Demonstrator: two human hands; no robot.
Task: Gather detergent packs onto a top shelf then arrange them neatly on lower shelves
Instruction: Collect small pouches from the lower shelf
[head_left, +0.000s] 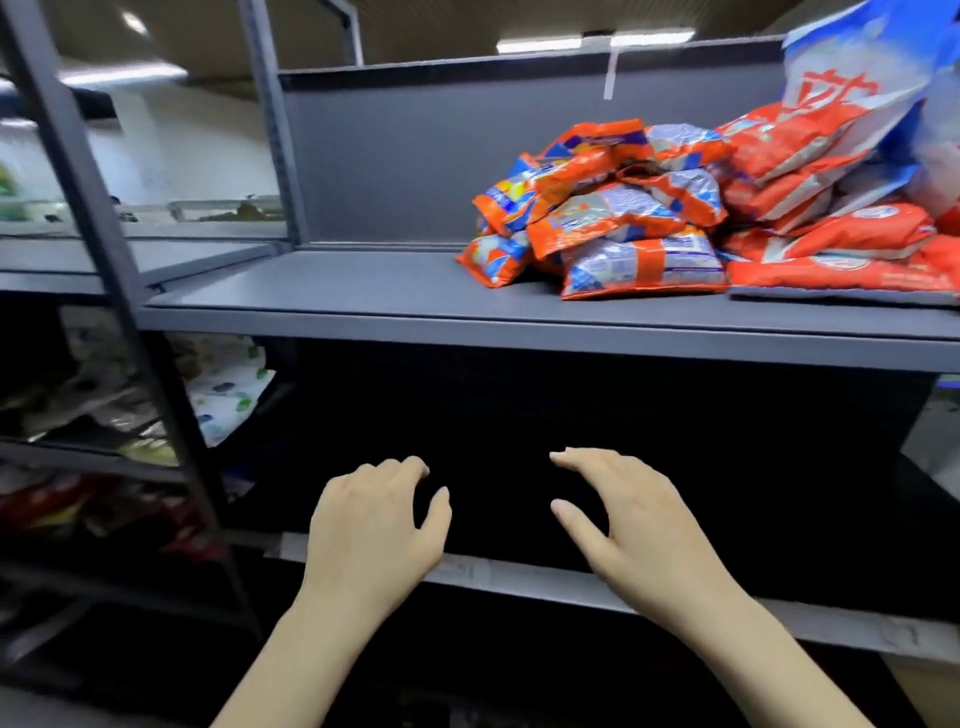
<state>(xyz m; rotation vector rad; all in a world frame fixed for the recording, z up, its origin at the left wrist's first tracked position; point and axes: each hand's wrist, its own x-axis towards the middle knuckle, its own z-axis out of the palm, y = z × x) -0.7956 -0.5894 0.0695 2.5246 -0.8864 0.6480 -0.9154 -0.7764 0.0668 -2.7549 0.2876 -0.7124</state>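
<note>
Orange detergent packs (613, 218) lie heaped on the grey top shelf (363, 296) at about 2 o'clock, larger red packs (831, 244) touching them on the right. At 6 o'clock the left hand (374, 525) and right hand (639, 519) hover over the dark lower shelf (519, 574), fingers loosely spread, holding nothing

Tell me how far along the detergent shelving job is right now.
Gathering looks done: the orange detergent packs lie heaped on the top shelf. Nothing is in hand; the left hand and right hand hover empty before the dark lower shelf. Arranging looks left; I see no packs there.
</note>
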